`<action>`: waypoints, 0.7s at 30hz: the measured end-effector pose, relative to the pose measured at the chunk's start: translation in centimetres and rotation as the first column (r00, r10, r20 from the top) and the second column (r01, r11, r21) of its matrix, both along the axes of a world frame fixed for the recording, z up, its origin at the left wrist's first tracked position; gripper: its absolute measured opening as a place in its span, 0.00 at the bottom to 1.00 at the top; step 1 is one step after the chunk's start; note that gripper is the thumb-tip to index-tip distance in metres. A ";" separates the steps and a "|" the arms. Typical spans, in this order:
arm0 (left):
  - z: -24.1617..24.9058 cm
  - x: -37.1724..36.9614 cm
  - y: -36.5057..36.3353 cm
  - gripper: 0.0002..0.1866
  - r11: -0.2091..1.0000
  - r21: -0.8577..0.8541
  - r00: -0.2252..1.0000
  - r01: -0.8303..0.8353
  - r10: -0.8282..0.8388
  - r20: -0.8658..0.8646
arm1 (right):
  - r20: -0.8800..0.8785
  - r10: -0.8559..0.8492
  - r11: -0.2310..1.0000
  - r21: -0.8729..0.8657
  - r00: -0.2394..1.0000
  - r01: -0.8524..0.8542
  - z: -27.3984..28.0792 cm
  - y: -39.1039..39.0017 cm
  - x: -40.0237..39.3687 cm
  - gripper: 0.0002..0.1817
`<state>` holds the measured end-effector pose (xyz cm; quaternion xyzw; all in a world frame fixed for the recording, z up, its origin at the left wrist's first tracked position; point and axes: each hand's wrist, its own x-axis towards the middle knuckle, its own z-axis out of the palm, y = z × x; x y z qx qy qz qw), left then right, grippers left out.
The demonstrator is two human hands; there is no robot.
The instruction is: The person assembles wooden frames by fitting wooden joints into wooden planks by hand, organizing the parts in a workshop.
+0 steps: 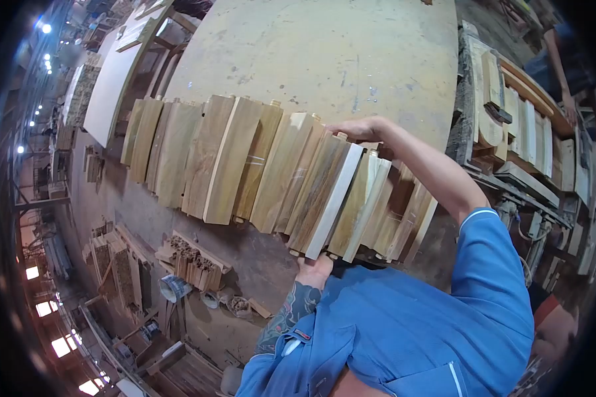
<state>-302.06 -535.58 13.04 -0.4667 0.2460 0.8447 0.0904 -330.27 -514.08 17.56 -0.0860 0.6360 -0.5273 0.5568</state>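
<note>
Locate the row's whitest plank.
In the head view, the whitest plank sits right of centre in the row, its near end by the left hand, far end by the right hand.

Woodworking shop interior; worktop, benches, floor, lights.
Broad pale worktop (338, 53), far centre, surface scuffed and spotted with blue; pale-topped table (109, 99), far left; weathered wooden bench (467, 99), far right, loaded with wood pieces; dull grey-brown floor (198, 228), left, stained; timber bundle (208, 278) standing on it, near left; small white lamps (46, 28), a line of several, far left; bright window openings (61, 346), near left; outer margins dark, wall surfaces indistinct.
</note>
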 end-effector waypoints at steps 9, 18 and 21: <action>4.5 -4.8 -1.6 0.45 0.866 -0.483 0.940 -0.129 -0.048 -0.337 | 0.051 -0.178 0.982 -0.049 0.983 0.181 0.0 -5.4 -2.5 0.54; -4.1 -2.7 -3.9 0.43 0.352 -0.936 0.922 -0.002 -0.362 -0.138 | -0.014 -0.015 0.993 0.113 1.000 0.016 3.9 -4.0 -0.5 0.52; -7.3 0.0 -4.1 0.43 0.148 -0.988 0.895 0.043 -0.445 -0.028 | -0.311 -0.104 0.985 -0.166 0.945 0.054 -4.3 -2.9 -3.0 0.54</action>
